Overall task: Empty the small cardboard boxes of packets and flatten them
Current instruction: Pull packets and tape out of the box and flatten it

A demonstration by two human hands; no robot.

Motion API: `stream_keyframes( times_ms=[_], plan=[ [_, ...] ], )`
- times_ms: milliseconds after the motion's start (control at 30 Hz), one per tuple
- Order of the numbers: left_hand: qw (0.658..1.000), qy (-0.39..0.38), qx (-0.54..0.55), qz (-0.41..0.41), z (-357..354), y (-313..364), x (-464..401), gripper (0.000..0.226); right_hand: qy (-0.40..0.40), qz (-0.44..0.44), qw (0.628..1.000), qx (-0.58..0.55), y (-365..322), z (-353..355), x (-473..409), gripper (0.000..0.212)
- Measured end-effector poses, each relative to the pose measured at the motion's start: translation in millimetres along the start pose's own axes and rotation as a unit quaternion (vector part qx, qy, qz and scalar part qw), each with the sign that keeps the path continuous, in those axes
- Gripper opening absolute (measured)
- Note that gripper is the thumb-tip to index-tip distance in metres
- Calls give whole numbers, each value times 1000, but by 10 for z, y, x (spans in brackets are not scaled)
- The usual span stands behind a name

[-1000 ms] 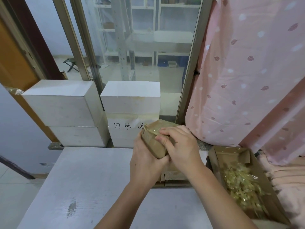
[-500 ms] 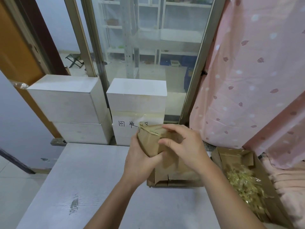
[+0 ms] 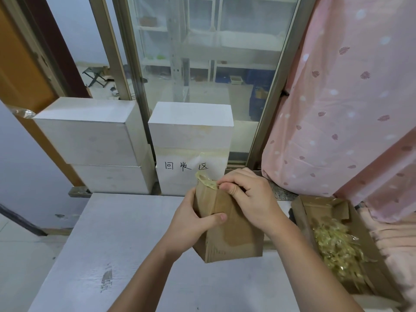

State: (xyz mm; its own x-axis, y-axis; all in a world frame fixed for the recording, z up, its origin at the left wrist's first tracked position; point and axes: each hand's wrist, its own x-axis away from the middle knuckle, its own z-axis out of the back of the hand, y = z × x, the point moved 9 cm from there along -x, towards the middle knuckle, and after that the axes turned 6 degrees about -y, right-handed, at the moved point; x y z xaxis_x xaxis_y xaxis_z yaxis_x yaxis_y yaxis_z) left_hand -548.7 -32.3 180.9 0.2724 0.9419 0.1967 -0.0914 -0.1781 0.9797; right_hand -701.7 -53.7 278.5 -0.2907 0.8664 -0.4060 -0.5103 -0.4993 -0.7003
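A small brown cardboard box [image 3: 234, 233] stands upright at the far middle of the white table [image 3: 126, 255]. My left hand [image 3: 191, 221] grips its left side, thumb across the front face. My right hand [image 3: 247, 199] pinches the yellowish tape [image 3: 206, 181] at the box's top edge, and a strip of it is lifted off. Whatever is inside the box is hidden. To the right, a larger open cardboard box [image 3: 301, 212] holds a heap of clear yellowish packets [image 3: 337, 248].
Stacked white boxes [image 3: 94, 140] stand behind the table on the left, and a white box with handwritten characters [image 3: 191, 140] stands in the middle. A pink dotted curtain [image 3: 342, 109] hangs on the right, over a glass door frame [image 3: 270, 91].
The box has turned from tilted in both hands to upright on the table. My right hand has shifted to its top edge and pulled the tape loose. The view has tipped down slightly.
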Motion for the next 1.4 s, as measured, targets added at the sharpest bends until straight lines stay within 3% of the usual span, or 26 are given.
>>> stream_keyframes(
  times_ms=[233,367,567,833,1000,1133,1200,1300,1400],
  plan=[
    [1000,-28,-12,-3,-48,-26,-9,82,-55,-47,997,-32,57,14,169,47],
    [999,0,-32,-15,-126,-8,20,74,-33,-57,998,19,-16,24,225,41],
    [991,70,-110,-43,-181,72,40,74,18,-49,999,2,45,113,296,13],
    [985,69,-148,-51,-297,58,52,68,-18,-13,996,85,14,188,314,27],
    [991,33,-119,-59,-375,64,59,76,-14,-15,999,37,-5,226,349,24],
    [996,19,-75,-49,-343,64,55,80,-88,-74,989,-92,121,282,365,32],
    [996,-5,-72,-47,-379,89,49,79,-104,-64,987,-100,120,328,375,39],
    [996,-30,-68,-45,-454,107,27,77,-82,-26,994,-64,83,405,363,16],
    [996,-39,-71,-42,-491,84,13,80,-90,-32,993,-73,121,441,367,9]
  ],
)
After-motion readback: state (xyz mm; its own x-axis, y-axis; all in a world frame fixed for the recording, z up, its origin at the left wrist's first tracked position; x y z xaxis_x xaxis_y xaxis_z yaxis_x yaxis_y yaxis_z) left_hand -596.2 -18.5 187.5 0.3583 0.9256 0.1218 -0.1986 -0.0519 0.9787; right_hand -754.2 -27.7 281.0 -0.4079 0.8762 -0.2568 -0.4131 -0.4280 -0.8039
